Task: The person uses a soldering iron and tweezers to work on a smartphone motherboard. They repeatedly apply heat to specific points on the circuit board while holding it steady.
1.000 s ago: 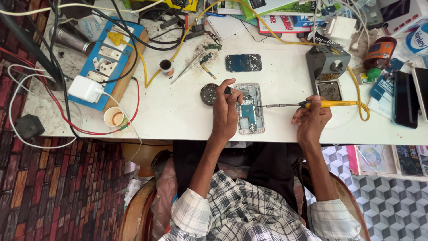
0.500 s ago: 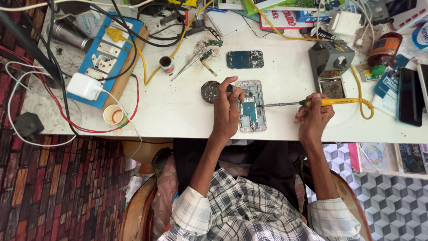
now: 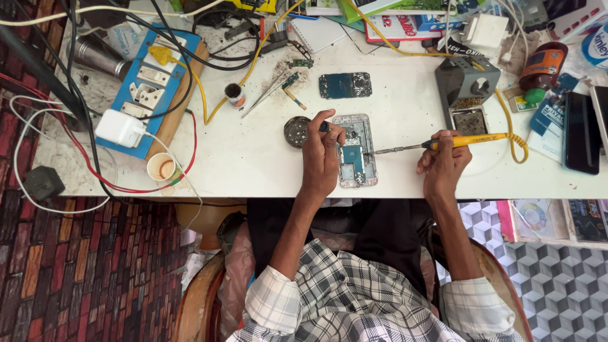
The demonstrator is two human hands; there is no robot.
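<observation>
An opened phone body [image 3: 358,155] with its blue circuit board showing lies on the white table [image 3: 253,152] near the front edge. My left hand [image 3: 321,155] rests on the phone's left side and pinches a small dark tool near its top. My right hand [image 3: 443,166] grips a yellow-handled soldering iron [image 3: 453,142], whose metal tip reaches left to the phone's board. A round metal tin [image 3: 296,131] sits just left of my left hand.
A separate phone board [image 3: 345,85] and tweezers [image 3: 266,96] lie farther back. A grey iron stand [image 3: 465,88] is at the right, a dark phone [image 3: 581,133] beyond it. A blue power strip [image 3: 152,82], white charger [image 3: 120,128], paper cup [image 3: 163,169] and tangled cables fill the left.
Both hands stay at the phone; the iron's tip remains on the board. The view has shifted slightly, with no clear movement of objects.
</observation>
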